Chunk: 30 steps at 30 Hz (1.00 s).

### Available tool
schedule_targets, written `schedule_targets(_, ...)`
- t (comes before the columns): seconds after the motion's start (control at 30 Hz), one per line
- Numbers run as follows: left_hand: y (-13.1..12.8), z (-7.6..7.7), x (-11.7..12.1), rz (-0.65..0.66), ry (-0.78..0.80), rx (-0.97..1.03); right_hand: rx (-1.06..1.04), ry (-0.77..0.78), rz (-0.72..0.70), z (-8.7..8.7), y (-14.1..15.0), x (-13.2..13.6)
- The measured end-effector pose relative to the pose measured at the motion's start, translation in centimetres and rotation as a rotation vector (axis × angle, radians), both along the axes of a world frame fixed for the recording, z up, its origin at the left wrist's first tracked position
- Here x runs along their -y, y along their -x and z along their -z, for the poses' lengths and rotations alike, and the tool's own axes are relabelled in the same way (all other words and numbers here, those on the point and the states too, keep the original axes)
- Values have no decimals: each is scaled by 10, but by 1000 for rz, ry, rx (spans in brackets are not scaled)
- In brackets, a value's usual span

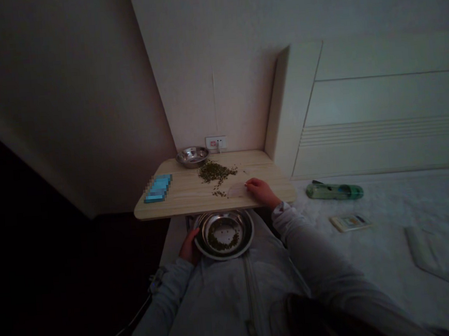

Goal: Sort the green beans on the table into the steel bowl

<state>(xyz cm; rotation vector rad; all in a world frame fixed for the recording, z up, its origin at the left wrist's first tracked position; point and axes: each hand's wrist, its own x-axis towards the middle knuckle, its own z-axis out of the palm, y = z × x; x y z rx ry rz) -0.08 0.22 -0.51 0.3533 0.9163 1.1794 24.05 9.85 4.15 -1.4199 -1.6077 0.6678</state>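
my right hand (pixel 260 191) is above the table's near right part, fingers pinched together at the edge of what looks like a thin, see-through sheet (pixel 235 190). my left hand (pixel 190 247) grips the left side of a steel bowl (pixel 245 231) on my lap, thumb by the rim; small green-brown grains (pixel 225 244) lie in it, mostly along the near side, a few scattered over the bottom.

beyond the sheet, on the pale wooden table (pixel 181 205), is a loose heap of the same kind of grains (pixel 212 172), with strays trailing toward me. just behind its left end stands a second steel bowl (pixel 189 164), its metal bottom showing. a pixelated blue screen (pixel 159 188) lies at the table's left.

right of the table, on the white bed (pixel 382 197), lie a green bottle (pixel 335 191), its contents too dim to tell, and a pale flat object (pixel 350 223) whose markings i can't read.
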Motion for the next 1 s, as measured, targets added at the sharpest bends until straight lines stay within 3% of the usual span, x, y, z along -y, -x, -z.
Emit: schedule_targets(1.0, 0, -2, 0, -59, 17, -28, 24, 55, -46, -4, 2, 3)
